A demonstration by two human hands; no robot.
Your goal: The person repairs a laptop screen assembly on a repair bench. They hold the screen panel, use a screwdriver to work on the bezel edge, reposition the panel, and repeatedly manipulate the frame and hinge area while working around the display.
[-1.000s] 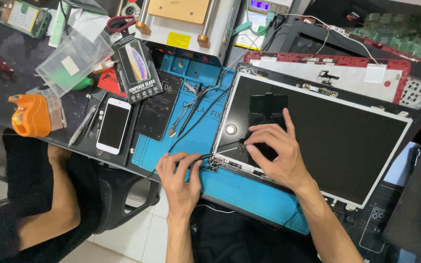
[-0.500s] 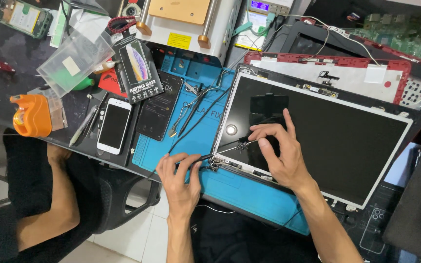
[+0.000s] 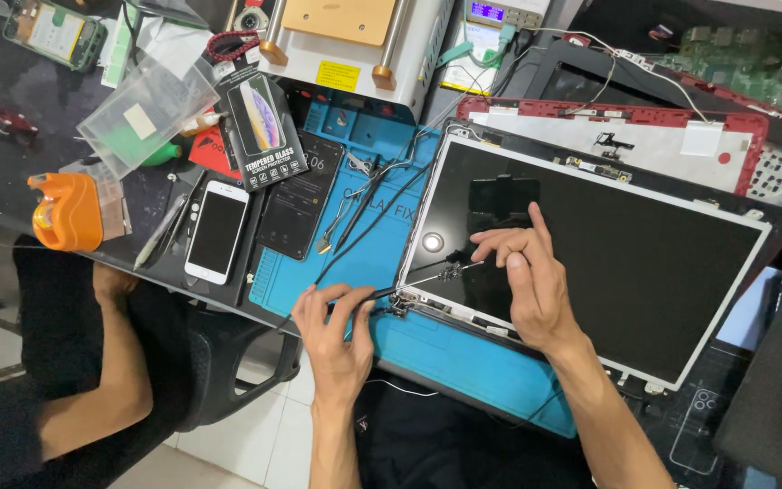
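Left hand (image 3: 337, 330) is lying palm-down on the blue mat (image 3: 463, 362), fingers pinching the black cable (image 3: 382, 292) at the laptop screen panel's (image 3: 590, 254) lower-left corner. Right hand (image 3: 527, 276) is resting on the panel, fingertips pinching the cable's far end.

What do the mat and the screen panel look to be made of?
Mat: likely silicone or rubber, matte blue, with moulded compartments at its far end. Screen panel: glossy black face, probably glass or plastic, mirroring a light spot; thin pale frame, material unclear.
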